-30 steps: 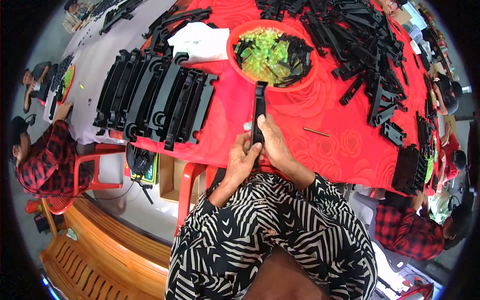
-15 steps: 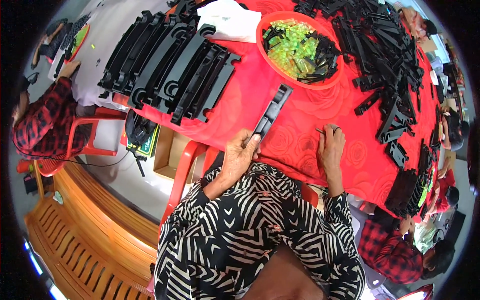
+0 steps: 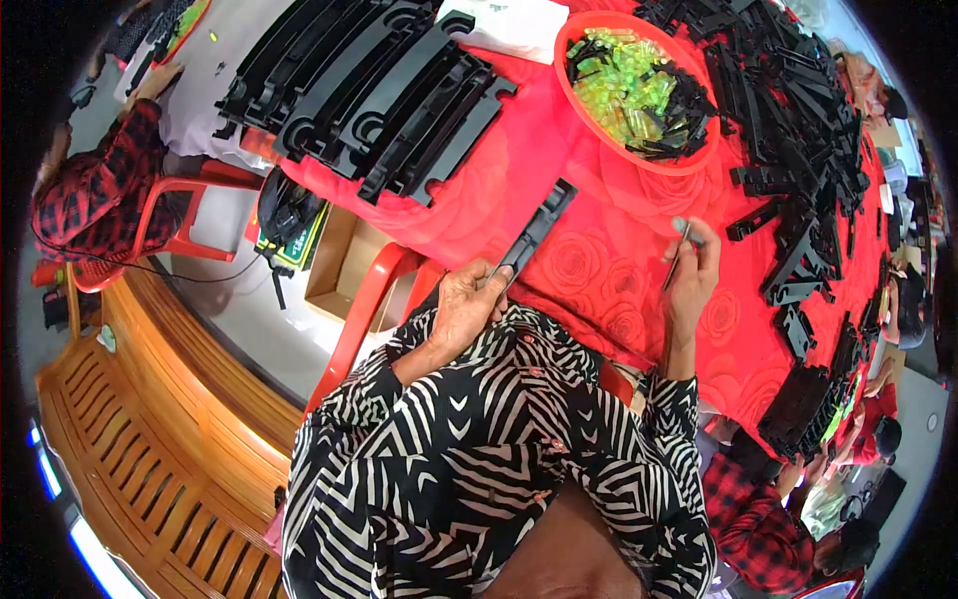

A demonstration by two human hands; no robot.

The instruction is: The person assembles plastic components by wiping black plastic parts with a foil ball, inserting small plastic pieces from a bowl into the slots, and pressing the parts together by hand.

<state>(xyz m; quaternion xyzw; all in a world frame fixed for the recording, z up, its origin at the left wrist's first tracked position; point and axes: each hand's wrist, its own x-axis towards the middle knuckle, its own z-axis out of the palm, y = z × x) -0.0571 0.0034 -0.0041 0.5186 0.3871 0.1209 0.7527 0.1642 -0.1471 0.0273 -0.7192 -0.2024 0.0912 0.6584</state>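
My left hand [image 3: 469, 304] grips the near end of a long black plastic part [image 3: 540, 225], thumb on top. The part slants up and away over the red tablecloth, and its upper side shows hollow compartments. To the right, my right hand [image 3: 691, 285] is raised over the cloth with its fingers bent round a thin, dark, rod-like tool [image 3: 674, 265]. The two hands are well apart, and the tool does not touch the part. Beyond them stands a red round basin [image 3: 565, 95] of small yellow-green clear pieces [image 3: 621, 95] and small black pieces [image 3: 689, 112].
Long curved black parts [image 3: 384, 110] stand in a row at the far left of the red tablecloth [image 3: 479, 210]. A heap of black parts [image 3: 788, 120] covers the right side. A red chair [image 3: 364, 309] and wooden bench [image 3: 190, 419] are at my left; other people sit around.
My right hand has lifted and moved slightly away from me, bringing the thin tool up into clearer sight. My left hand keeps hold of the black part. The whole view has shifted a little.
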